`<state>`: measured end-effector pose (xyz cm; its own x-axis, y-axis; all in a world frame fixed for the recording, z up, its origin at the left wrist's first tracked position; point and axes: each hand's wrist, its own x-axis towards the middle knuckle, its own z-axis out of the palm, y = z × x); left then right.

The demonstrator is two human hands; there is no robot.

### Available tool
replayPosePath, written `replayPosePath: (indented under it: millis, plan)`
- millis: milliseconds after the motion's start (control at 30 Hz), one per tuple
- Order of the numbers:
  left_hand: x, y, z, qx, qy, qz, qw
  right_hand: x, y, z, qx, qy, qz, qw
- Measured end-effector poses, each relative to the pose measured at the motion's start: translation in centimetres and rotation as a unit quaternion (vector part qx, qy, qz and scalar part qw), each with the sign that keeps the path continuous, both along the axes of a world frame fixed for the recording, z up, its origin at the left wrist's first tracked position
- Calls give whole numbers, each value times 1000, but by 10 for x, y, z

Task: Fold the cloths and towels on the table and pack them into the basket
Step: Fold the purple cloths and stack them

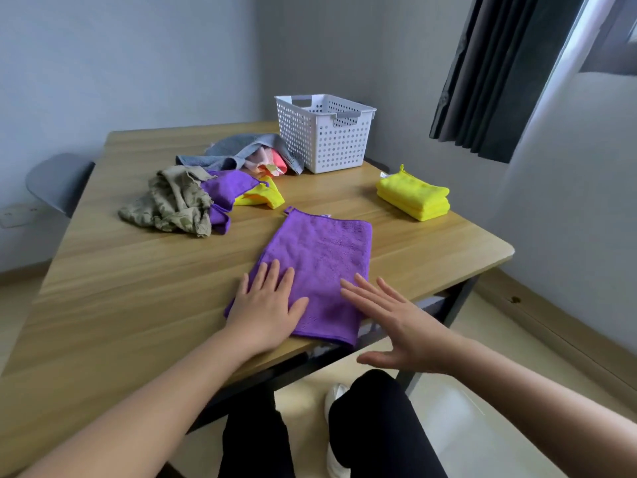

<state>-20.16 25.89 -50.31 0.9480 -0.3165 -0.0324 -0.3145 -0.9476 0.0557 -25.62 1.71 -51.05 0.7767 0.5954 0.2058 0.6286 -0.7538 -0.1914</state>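
While left hand (265, 305) presses flat-fingered, purple cloth (320, 257) lengthwise toward basket (324, 146), loop end far, right hand (400, 329) fingers (379, 307) splayed, empty.

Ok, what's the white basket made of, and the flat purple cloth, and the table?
The white basket looks like hard matte plastic: moulded walls with rows of round holes. The flat purple cloth seems microfibre: a fuzzy, napped surface. The table top shows wood grain with a smooth sheen, perhaps laminate, not solid wood.
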Motion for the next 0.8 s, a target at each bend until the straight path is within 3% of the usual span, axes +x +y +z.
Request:
replayPosePath:
  millis: [100,200,300,433,533,633,800]
  plan:
    - [-5,-2,1,1,-1,6,1000,-8,3,-19,-84,-88,12,993]
    - [-16,-7,3,-3,-3,19,1000,-3,18,-23,-22,-123,2,992]
    - [-28,-1,3,-17,14,2,1000,-6,16,-23,46,-92,5,995]
    - [-40,30,9,-27,63,-118,991,-15,3,-17,88,-59,9,994]
    - [-42,48,6,-28,28,-177,983,-19,0,-10,130,-19,-5,991]
    - [-42,57,0,-87,-22,-197,976,-19,-2,-7,180,11,-25,983]
    - [-45,68,-1,-280,-52,-177,942,-24,-2,1,218,18,-58,974]
